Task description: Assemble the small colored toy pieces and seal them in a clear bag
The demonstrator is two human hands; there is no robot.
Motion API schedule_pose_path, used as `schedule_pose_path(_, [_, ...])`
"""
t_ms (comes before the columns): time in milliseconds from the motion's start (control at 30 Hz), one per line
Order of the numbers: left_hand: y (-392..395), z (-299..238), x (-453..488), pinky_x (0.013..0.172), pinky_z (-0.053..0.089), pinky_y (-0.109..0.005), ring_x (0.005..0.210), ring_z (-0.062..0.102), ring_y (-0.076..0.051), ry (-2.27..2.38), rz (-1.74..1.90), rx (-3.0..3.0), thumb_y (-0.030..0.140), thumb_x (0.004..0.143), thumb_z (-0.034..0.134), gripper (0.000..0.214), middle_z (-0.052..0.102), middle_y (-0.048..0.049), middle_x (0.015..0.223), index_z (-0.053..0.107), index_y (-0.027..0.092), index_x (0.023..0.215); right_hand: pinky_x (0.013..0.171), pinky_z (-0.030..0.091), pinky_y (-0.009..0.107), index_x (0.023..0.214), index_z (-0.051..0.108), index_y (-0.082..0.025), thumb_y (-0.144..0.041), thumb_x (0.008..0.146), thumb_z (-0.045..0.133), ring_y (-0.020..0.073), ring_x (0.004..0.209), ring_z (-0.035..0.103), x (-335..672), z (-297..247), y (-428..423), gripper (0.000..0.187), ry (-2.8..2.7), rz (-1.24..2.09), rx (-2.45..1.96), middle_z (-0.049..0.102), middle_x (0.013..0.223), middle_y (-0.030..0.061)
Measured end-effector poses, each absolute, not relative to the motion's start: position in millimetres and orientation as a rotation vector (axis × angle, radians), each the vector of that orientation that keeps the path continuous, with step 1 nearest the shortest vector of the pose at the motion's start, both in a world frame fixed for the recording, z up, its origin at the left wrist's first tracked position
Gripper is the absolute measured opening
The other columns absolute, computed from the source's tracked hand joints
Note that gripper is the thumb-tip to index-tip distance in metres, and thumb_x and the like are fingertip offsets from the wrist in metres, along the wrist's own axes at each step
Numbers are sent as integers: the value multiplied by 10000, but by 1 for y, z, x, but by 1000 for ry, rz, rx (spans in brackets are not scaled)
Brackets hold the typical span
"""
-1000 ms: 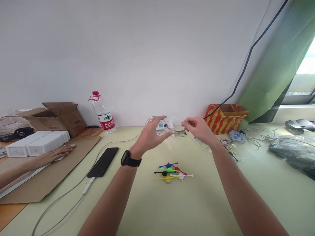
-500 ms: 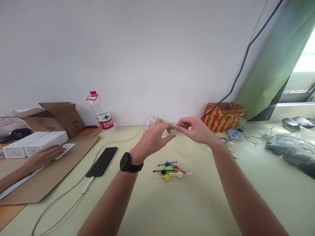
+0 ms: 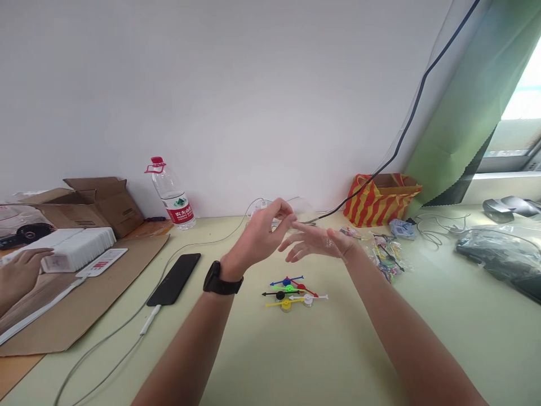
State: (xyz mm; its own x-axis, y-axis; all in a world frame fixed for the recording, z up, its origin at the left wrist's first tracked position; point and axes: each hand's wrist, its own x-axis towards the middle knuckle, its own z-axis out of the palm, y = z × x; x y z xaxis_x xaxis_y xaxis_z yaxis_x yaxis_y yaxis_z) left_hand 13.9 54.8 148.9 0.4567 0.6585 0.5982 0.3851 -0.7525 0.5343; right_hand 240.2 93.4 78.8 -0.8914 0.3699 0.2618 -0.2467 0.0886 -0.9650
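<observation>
My left hand (image 3: 267, 231), with a black watch on the wrist, pinches a thin clear plastic bag (image 3: 302, 207) between thumb and fingertips. The bag is hard to see against the wall. My right hand (image 3: 319, 241) has its fingers stretched out toward the left fingertips, and clear film shows over its palm side near the thumb. Whether the fingers are inside the bag I cannot tell. Below both hands, several arrow spinners lie in a cluster on the table, among them a yellow spinner (image 3: 286, 305), a black spinner (image 3: 280, 295) and a white spinner (image 3: 308, 299).
Bagged colourful pieces (image 3: 386, 256) lie right of my right hand, before a striped bag (image 3: 376, 206). A phone (image 3: 174, 279), a cable and a water bottle (image 3: 174, 197) are at left. Further left, another person's hand (image 3: 25, 270) touches stacked white boxes (image 3: 80, 248).
My right hand has gone from a pinch to stretched fingers and turned over. My left fingers have closed into a pinch. The other person's hand has moved left, off a white card.
</observation>
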Motion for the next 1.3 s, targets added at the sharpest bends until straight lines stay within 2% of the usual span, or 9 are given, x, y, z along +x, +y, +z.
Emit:
schedule_pose_path(167, [52,155,10,777,530,-303,880,690,-179,859,1189,2387,418,1018,537,218,725,-25,905,600,219,957,1062,412,541,1624,290,-293,-837,837,537,301,1132,620,239,78,95,988,-1908,1825,-139,589,1390,170])
schedule_pose_path(367, [46,162,9,825,538,-311,916,707,-193,845,1121,2393,457,991,592,266,772,-33,959,703,218,1023,1051,423,513,1572,399,-266,-777,870,563,298,1169,591,246,81,99,883,-2027,1736,-201,596,1361,163])
schedule_pose_path(533, [47,164,7,901,552,-355,1027,704,-228,810,1108,2333,437,981,604,261,775,-57,1070,730,216,921,1059,418,521,1595,369,-259,-709,896,587,302,1211,580,252,86,98,859,-2088,1672,-235,590,1366,159])
schedule_pose_path(633, [49,165,4,873,562,-366,1055,698,-245,806,1099,2295,436,980,602,264,771,-73,1082,727,218,901,1065,413,522,1613,340,-271,-696,905,579,301,1226,571,254,87,98,859,-2109,1656,-270,596,1364,152])
schedule_pose_path(767, [53,165,-1,832,565,-360,899,694,-208,796,1106,2311,430,978,604,259,771,-67,973,738,211,939,1086,392,531,1598,376,-244,-691,904,573,307,1238,558,255,86,98,849,-2130,1682,-276,598,1361,155])
schedule_pose_path(900, [57,164,-4,805,564,-343,914,693,-205,827,1164,2328,439,986,583,286,776,-71,1008,749,206,993,1097,389,525,1586,397,-237,-685,907,574,300,1233,557,255,82,100,833,-2120,1708,-309,589,1370,154])
schedule_pose_path(1033, [62,161,-7,744,540,-321,883,684,-190,943,1257,2434,381,977,602,223,771,-49,1022,760,234,1031,1100,391,520,1586,399,-242,-701,906,566,293,1221,561,257,79,102,837,-2102,1714,-335,579,1379,153])
schedule_pose_path(1200, [67,159,-13,881,548,-347,1176,635,-239,984,1232,2525,341,941,652,151,692,-44,1287,772,289,1016,1088,397,516,1602,369,-237,-732,898,556,290,1208,566,261,77,102,881,-2113,1741,-313,578,1375,160])
schedule_pose_path(1300, [66,161,-17,973,544,-379,1221,629,-239,908,1094,2489,350,970,612,184,687,-30,1327,766,304,1058,1075,406,514,1605,367,-228,-769,882,550,297,1196,570,261,76,101,921,-2121,1764,-272,587,1358,168])
